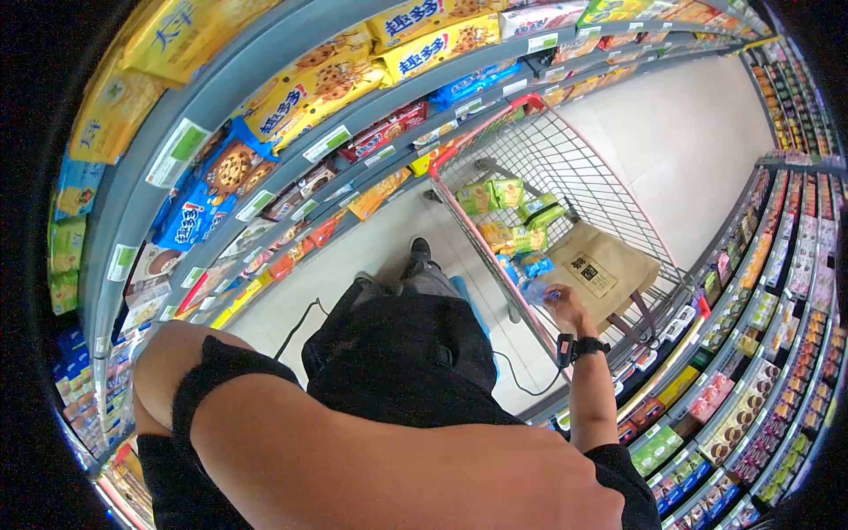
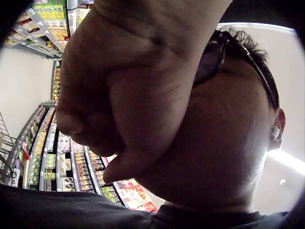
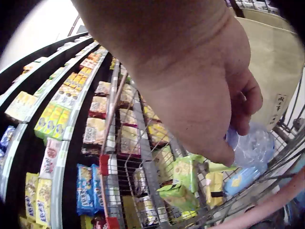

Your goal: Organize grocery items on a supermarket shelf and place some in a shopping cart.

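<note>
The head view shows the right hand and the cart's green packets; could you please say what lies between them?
Blue packets lie between the green packets and the clear plastic item in the right hand, in the head view.

Stocked grey shelves [image 1: 353, 106] curve around a pale, glossy tiled floor [image 1: 680, 106].

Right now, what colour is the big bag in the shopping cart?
Beige, with a dark printed square; the head view shows the bag best.
</note>
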`<state>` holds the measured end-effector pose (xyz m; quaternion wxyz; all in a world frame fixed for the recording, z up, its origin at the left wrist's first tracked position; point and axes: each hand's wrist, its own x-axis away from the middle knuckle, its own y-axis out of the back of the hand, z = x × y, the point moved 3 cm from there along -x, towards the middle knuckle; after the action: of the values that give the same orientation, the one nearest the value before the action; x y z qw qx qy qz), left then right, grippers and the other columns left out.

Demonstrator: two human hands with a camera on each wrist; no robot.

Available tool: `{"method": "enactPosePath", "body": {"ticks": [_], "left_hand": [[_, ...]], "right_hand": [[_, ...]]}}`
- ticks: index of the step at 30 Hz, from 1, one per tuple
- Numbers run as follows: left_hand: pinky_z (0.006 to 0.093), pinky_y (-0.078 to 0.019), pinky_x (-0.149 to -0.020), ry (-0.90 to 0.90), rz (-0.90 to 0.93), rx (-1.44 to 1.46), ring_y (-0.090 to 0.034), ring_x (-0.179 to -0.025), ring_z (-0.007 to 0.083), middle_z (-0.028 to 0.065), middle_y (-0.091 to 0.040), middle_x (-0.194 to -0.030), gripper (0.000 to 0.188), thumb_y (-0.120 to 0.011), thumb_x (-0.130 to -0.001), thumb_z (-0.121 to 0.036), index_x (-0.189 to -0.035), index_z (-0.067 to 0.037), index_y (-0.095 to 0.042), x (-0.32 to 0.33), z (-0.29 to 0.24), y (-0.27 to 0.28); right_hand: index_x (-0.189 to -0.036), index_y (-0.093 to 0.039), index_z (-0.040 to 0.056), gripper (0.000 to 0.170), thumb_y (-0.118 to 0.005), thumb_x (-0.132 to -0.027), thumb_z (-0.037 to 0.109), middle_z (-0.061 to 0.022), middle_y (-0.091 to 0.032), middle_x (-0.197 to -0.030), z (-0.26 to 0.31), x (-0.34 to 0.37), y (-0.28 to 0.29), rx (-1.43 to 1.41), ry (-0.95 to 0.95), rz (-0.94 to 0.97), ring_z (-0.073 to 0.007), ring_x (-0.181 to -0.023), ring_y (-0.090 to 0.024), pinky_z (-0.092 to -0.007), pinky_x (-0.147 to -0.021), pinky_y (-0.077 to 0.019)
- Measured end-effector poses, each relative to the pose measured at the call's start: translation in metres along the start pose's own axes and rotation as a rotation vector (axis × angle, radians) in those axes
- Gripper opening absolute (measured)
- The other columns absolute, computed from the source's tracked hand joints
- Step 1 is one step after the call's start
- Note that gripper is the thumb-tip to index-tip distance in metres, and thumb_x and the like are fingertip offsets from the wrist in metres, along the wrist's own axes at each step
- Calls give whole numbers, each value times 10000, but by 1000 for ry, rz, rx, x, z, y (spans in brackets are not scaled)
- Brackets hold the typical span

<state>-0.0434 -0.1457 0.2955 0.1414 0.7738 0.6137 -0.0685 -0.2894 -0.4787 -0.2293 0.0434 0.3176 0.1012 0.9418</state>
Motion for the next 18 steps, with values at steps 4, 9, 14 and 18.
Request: {"method": "enactPosePath", "body": {"ticks": [4, 9, 14, 18], "left_hand": [[375, -455, -467, 76, 242, 23, -573, -517, 279, 116, -491, -532, 117, -701, -650, -68, -703, -9, -615, 1, -14, 12], [402, -521, -535, -121, -433, -653, -646, -594, 328, 208, -623, -692, 166, -565, -791, -143, -775, 15, -612, 70, -13, -55], [416, -509, -669, 314, -483, -324, -604, -749, 318, 127, -549, -802, 208, -583, -914, -215, -846, -47, -480, 158, 19, -47], [419, -468, -926, 539, -733, -598, -578, -1056, 322, 131, -577, -1121, 349, -658, -872, -252, -1137, -71, -520, 246, 62, -66]], "right_hand": [[-992, -659, 29, 178, -713, -826, 62, -29, -647, -817, 68, 3, 1, 346, 18, -28, -147, -753, -595, -293, -689, -492], [-1053, -646, -6, 225, -677, -855, 95, -89, -644, -799, 194, 17, -36, 502, 298, -397, -121, -712, -572, -291, -649, -480], [-1024, -655, 3, 226, -697, -824, 99, -88, -599, -690, 352, 61, -108, 588, 532, -433, -124, -599, -536, -283, -554, -444], [-1017, -610, 40, 290, -752, -778, 122, -93, -613, -683, 427, 85, -204, 489, 697, -215, -135, -574, -545, -289, -526, -452]]}}
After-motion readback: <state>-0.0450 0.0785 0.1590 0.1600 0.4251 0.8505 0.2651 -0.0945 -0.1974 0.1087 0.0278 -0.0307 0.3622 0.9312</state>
